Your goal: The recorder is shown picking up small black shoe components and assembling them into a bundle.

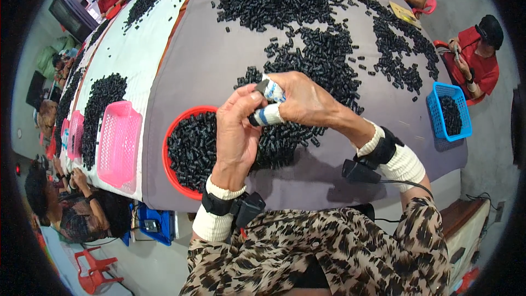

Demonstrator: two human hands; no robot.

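My left hand (236, 129) and my right hand (307, 98) meet above the near part of the table, fingers closed together. Between them shows the dark end of a small black cylindrical part (253, 119), mostly hidden by the fingers. White wrapping with blue marks covers fingers of my right hand. Just left of my left hand, a round red tray (167, 151) is heaped with black parts (189, 145) of the same kind. A larger pile of black parts (323, 60) spreads behind and below my hands.
Grey cloth (394, 137) covers the table. A blue basket (464, 123) with black parts stands at the right edge; a pink basket (118, 145) is on the white cloth at left. People sit around, including a person in red (476, 55). A red stool (96, 271) stands lower left.
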